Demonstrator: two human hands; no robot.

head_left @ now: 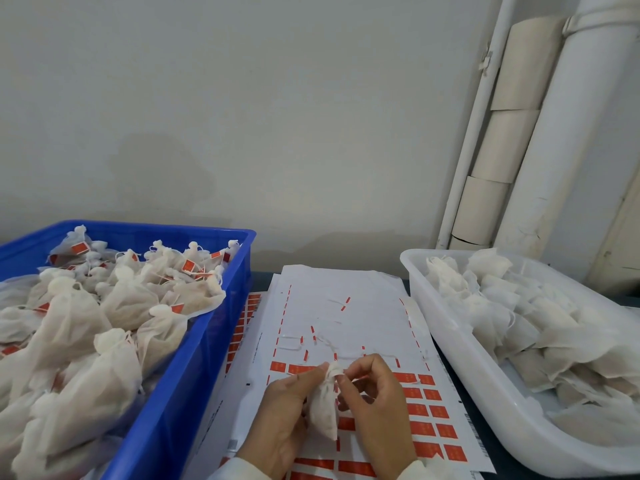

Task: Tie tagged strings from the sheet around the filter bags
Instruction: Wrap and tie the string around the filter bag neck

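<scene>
Above the tag sheet (353,306), the left hand (291,407) grips a filter bag (323,407) while the right hand (372,396) pinches its gathered neck

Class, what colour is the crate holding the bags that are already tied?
Blue. The crate shows only in the head view, at the person's left.

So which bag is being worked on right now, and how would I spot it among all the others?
Look between the blue crate of tied, tagged bags and the white tub of flat untied ones, at the sheet of red tags. Above its near end, the left hand and right hand hold one small filter bag. It alone is off the piles, its neck pinched.
</scene>
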